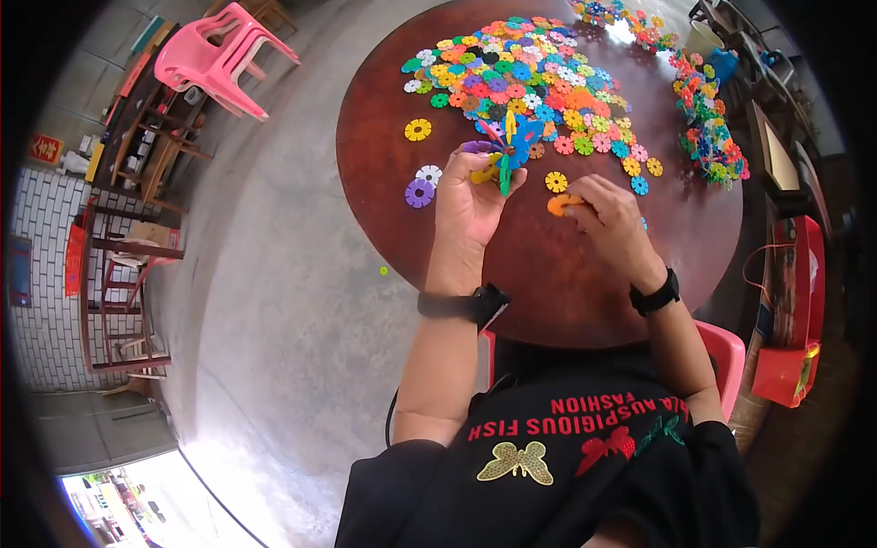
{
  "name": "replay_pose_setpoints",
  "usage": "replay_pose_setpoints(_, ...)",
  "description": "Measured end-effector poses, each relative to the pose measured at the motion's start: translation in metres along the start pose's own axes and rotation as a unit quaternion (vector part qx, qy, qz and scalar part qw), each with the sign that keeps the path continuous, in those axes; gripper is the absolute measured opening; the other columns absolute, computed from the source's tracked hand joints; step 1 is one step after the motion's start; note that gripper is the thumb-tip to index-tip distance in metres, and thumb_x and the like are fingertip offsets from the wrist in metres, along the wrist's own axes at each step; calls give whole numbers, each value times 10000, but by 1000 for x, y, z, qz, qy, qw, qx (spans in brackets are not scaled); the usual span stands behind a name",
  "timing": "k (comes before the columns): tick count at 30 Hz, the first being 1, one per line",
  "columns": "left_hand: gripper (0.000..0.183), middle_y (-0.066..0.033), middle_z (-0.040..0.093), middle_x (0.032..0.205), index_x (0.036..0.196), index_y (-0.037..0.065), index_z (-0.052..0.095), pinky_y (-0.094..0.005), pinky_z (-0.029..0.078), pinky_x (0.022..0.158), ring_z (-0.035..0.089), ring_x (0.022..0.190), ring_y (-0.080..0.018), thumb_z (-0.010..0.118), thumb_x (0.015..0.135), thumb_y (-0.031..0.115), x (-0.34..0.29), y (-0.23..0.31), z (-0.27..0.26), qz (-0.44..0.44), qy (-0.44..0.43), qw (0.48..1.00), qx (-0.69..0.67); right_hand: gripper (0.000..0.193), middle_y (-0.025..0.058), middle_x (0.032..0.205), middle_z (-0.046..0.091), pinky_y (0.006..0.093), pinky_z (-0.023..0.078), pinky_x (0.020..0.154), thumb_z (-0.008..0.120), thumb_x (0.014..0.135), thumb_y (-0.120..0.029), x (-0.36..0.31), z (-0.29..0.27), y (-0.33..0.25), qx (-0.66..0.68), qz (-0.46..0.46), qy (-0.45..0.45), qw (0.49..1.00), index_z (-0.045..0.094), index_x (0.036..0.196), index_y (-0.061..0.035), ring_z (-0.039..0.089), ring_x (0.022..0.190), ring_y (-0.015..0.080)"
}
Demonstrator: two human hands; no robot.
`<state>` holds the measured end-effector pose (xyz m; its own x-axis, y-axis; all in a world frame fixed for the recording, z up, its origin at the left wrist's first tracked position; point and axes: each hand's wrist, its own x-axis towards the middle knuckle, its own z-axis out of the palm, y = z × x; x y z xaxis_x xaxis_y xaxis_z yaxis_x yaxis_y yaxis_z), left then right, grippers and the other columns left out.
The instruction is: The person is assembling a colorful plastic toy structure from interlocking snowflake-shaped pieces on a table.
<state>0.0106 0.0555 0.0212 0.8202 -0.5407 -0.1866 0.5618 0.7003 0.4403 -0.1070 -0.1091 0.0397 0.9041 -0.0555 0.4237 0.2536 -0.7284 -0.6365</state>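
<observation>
My left hand is closed round a cluster of interlocking plastic flower discs, in blue, yellow, green, pink and purple, held upright above the table. To its right, my right hand pinches an orange flower disc just over the tabletop. A yellow disc lies close to the right fingertips. Beside the left wrist are a purple disc and a white disc. Beyond both hands spreads a large loose pile of many-coloured discs.
The round dark-red wooden table stands before me. Joined chains of discs lie along its far right edge. Pink stacked chairs stand at the upper left. A red gift bag sits at the right. One green disc is on the floor.
</observation>
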Motion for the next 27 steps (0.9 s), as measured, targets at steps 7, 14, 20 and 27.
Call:
replay_pose_setpoints(7,180,-104,649,937,941,66,614,-467,516,787,624,883,-268,514,805,127,-7,-13,13,-39,-32,998,25,113,111,738,582,315,430,555,648,781,-39,18,-12,-4,-2,14,135,991,602,882,-15,539,591,222)
replay_pose_setpoints(14,386,-89,572,1084,1168,142,486,-484,542,744,592,965,-266,511,784,101,-9,-19,20,-74,-39,996,16,125,107,711,594,304,430,546,673,771,-58,16,-12,-2,33,43,136,989,604,865,-13,558,596,203)
replay_pose_setpoints(20,363,-102,588,1057,1188,139,481,-431,524,718,608,894,-265,505,826,161,-12,-23,21,-80,-59,994,50,118,100,691,600,294,432,522,674,766,-55,15,-12,-4,66,87,114,987,610,855,-11,560,560,189)
replay_pose_setpoints(27,376,-74,540,981,1195,153,408,-331,512,609,572,785,-182,567,859,99,-12,-29,24,-21,-44,984,174,101,101,665,588,316,437,511,664,762,-56,14,-10,-8,47,57,127,989,607,835,-16,584,563,197)
